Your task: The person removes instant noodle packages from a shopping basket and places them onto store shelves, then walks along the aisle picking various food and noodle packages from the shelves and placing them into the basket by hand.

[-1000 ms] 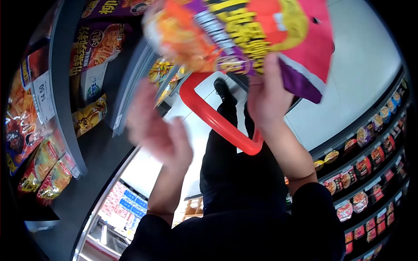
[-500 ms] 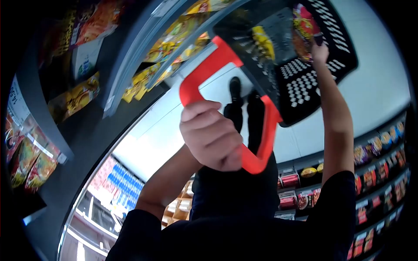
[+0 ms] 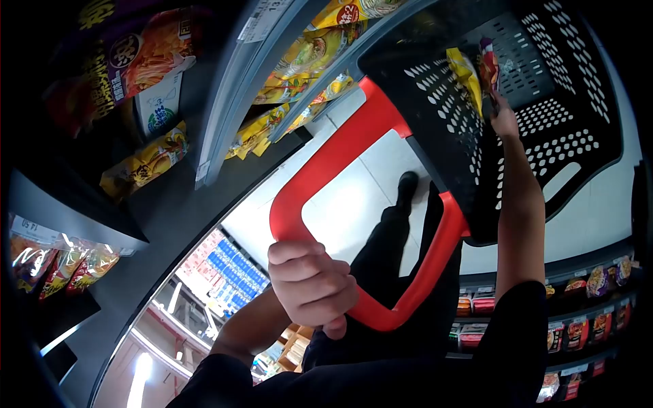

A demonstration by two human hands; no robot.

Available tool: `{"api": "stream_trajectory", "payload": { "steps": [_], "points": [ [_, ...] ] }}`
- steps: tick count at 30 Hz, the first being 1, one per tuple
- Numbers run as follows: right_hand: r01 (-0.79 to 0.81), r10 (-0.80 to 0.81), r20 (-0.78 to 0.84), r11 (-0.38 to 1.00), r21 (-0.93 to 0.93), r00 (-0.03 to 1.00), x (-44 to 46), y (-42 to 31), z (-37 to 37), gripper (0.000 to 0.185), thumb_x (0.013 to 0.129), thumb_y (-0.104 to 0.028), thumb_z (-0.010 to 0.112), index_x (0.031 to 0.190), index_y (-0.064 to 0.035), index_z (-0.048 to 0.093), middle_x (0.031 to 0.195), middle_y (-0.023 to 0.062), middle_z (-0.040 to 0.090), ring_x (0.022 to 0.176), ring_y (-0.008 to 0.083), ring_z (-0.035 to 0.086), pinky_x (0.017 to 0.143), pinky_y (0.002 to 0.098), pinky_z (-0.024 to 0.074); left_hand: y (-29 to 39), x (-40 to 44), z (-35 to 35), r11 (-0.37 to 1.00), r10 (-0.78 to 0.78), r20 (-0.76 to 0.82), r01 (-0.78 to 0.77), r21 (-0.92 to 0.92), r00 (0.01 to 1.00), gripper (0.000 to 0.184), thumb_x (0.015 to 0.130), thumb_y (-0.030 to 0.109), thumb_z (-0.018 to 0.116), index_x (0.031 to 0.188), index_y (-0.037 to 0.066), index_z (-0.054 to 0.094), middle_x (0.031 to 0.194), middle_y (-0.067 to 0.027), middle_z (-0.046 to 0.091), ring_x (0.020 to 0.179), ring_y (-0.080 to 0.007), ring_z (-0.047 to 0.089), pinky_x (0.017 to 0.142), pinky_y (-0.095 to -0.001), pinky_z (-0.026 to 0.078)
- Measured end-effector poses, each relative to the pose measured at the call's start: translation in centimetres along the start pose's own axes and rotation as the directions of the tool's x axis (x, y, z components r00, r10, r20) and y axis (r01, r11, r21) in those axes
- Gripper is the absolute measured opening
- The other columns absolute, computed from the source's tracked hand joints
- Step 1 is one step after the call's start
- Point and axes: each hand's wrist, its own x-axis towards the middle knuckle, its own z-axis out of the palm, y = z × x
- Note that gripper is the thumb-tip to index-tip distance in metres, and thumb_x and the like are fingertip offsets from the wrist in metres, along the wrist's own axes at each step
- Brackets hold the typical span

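Gripping the red handle (image 3: 323, 166) at six o'clock, the left hand (image 3: 313, 282) has its fingers wrapped round. At two o'clock, inside the black basket (image 3: 585, 146), the right hand (image 3: 504, 121) pinches the near end of the red-purple packet (image 3: 488, 64), beside a yellow packet (image 3: 466, 75); perhaps they touch. A grey shelf (image 3: 235, 88) stands at eleven.

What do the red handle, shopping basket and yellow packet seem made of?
Red handle: smooth satin plastic, apparently, given its even color and soft sheen. Shopping basket: likely rigid, matte plastic, with regular holes. Yellow packet: thin and bent, probably film; finish too small to judge.
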Motion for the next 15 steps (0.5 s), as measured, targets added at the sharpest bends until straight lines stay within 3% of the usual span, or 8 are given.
{"api": "stream_trajectory", "payload": {
  "steps": [2,7,9,11,12,13,14,15],
  "points": [
    [0.105,-0.102,0.027,0.988,-0.115,0.994,0.0,1.6,-0.7,0.071,0.080,-0.005,0.062,0.145,-0.0152,0.034,0.134,0.0175,0.052,0.118,0.0338,0.053,0.099,0.0380,0.0438,-0.4,-0.2,-0.2,1.000,-0.015,0.007,0.015,-0.021,1.000,0.033,0.086,0.027,0.043,0.062,0.012,0.060,0.057,0.0025,0.055,0.056,-0.0118,0.055,0.072,-0.0293,0.044],
    [0.010,0.052,0.263,0.974,-0.228,0.963,-0.1,2.1,-2.3,0.073,0.078,-0.007,0.060,0.144,-0.0028,0.030,0.135,0.0228,0.048,0.123,0.0353,0.048,0.103,0.0390,0.0399,-1.6,0.0,-0.1,0.993,0.029,-0.019,-0.031,-0.112,0.999,0.020,0.072,0.027,0.051,0.064,0.011,0.059,0.061,0.0003,0.055,0.056,-0.0156,0.055,0.074,-0.0319,0.047],
    [-0.061,0.109,0.119,0.933,-0.355,0.987,-1.0,1.3,-1.9,0.071,0.080,-0.014,0.064,0.141,0.0017,0.032,0.133,0.0241,0.049,0.122,0.0364,0.049,0.102,0.0396,0.0403,-1.6,-0.6,-0.4,0.995,-0.022,0.029,0.025,-0.093,0.999,0.031,0.086,0.031,0.045,0.066,0.014,0.061,0.063,0.0020,0.060,0.056,-0.0147,0.054,0.074,-0.0364,0.044],
    [-0.131,0.119,-0.112,0.986,-0.103,0.986,-3.5,-3.3,-3.1,0.070,0.079,-0.020,0.068,0.136,0.0059,0.038,0.133,0.0251,0.049,0.126,0.0342,0.046,0.104,0.0361,0.0375,-1.9,-1.6,-0.2,0.995,-0.020,-0.007,0.019,-0.093,1.000,0.026,0.080,0.030,0.049,0.064,0.013,0.060,0.061,0.0013,0.058,0.054,-0.0155,0.052,0.074,-0.0364,0.047],
    [-0.051,0.074,-0.026,0.863,0.502,0.997,-2.7,-3.1,-2.7,0.068,0.085,-0.027,0.069,0.137,0.0049,0.039,0.134,0.0204,0.050,0.125,0.0285,0.048,0.106,0.0337,0.0348,-2.1,-1.9,-0.1,0.995,-0.017,-0.021,0.015,-0.101,1.000,0.021,0.074,0.029,0.051,0.062,0.013,0.058,0.059,0.0009,0.055,0.052,-0.0160,0.051,0.076,-0.0362,0.047],
    [-0.131,0.216,-0.010,0.626,0.769,0.976,-9.0,-15.6,-7.8,0.061,0.090,-0.027,0.066,0.136,0.0038,0.041,0.137,0.0165,0.048,0.127,0.0239,0.046,0.107,0.0302,0.0326,-1.9,-2.3,-0.2,0.992,-0.045,-0.041,0.040,-0.120,0.998,0.014,0.071,0.023,0.056,0.062,0.013,0.059,0.057,0.0006,0.052,0.053,-0.0164,0.052,0.079,-0.0372,0.048],
    [-0.002,0.107,-0.042,0.378,0.926,0.993,-12.5,-20.9,-9.9,0.065,0.091,-0.030,0.064,0.139,0.0040,0.037,0.142,0.0173,0.044,0.130,0.0247,0.043,0.108,0.0345,0.0316,-1.8,-2.8,-0.4,0.985,-0.059,-0.032,0.053,-0.162,0.998,0.010,0.070,0.020,0.058,0.064,0.012,0.060,0.059,0.0002,0.052,0.057,-0.0165,0.055,0.083,-0.0395,0.047],
    [0.091,-0.102,-0.074,0.173,0.981,0.992,-15.0,-23.7,-11.5,0.076,0.091,-0.045,0.059,0.142,0.0033,0.031,0.146,0.0188,0.037,0.136,0.0267,0.036,0.109,0.0440,0.0301,-1.5,-3.1,-0.6,0.976,-0.073,-0.025,0.066,-0.208,0.997,0.006,0.068,0.017,0.060,0.065,0.012,0.061,0.060,-0.0002,0.053,0.060,-0.0165,0.057,0.088,-0.0419,0.047]
  ]
}}
